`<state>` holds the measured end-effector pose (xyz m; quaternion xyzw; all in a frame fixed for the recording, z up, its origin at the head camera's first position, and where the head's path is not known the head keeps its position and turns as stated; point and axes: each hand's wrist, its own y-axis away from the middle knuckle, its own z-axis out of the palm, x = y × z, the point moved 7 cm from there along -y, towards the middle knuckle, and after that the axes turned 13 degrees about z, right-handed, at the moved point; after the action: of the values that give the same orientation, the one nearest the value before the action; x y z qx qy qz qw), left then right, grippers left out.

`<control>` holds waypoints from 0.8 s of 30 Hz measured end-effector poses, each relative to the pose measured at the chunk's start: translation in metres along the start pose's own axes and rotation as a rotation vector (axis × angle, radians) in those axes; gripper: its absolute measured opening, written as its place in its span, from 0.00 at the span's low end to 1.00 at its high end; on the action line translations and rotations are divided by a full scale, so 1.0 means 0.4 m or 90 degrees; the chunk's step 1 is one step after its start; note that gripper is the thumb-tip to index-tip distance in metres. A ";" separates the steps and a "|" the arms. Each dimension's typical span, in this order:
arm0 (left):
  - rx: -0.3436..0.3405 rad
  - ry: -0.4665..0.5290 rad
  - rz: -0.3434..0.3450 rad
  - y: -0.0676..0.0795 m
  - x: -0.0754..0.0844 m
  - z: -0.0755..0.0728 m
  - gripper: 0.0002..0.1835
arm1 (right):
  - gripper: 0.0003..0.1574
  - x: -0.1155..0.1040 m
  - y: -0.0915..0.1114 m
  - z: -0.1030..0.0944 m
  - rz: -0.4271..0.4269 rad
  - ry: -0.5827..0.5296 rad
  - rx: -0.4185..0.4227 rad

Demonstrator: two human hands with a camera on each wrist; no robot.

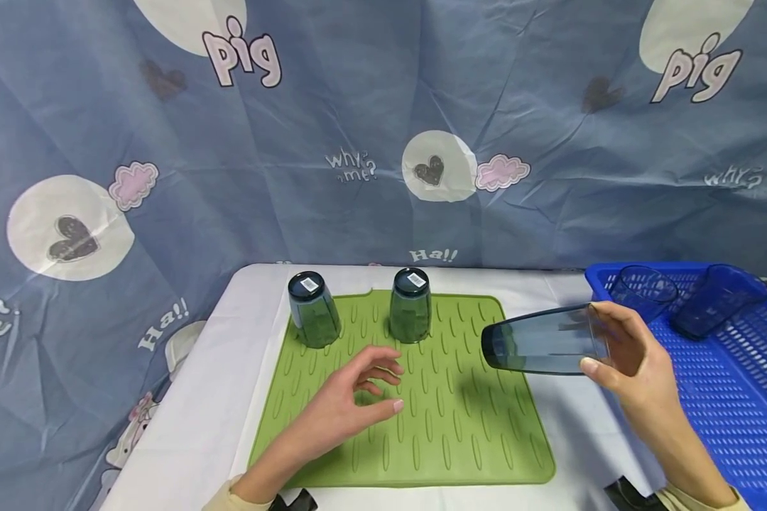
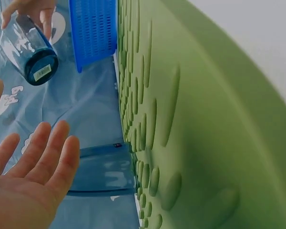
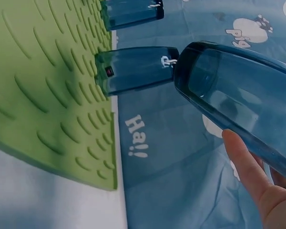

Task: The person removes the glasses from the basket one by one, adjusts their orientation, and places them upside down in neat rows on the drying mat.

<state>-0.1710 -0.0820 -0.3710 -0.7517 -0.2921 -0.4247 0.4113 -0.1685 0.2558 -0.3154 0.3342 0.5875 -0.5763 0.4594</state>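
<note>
Blue glass: aloft, tipped sideways, near mat's right edge
Right grip: pinching glass near rim
Left grip: released, above mat
Glass drop: possible; smooth wall, rim-end hold only

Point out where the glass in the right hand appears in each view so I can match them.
Head: the held glass is right of centre, in the right hand, base pointing left.
Left wrist: upper left, its stickered base showing.
Right wrist: large at the right, cut off by the picture's edge.
Shared landmark: the green mat.
</note>
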 end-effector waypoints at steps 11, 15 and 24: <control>-0.001 -0.024 -0.019 0.005 0.002 0.019 0.31 | 0.37 0.056 0.006 0.036 0.057 -0.113 -0.001; 0.002 0.012 -0.039 0.009 -0.003 0.031 0.33 | 0.35 0.072 0.015 0.049 0.130 -0.114 0.005; 0.011 0.086 -0.051 0.011 0.000 0.054 0.35 | 0.30 0.087 0.024 0.092 0.170 -0.174 -0.049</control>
<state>-0.1589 -0.0654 -0.3793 -0.7055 -0.2969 -0.4882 0.4193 -0.1662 0.2158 -0.3481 0.3101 0.4915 -0.5273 0.6198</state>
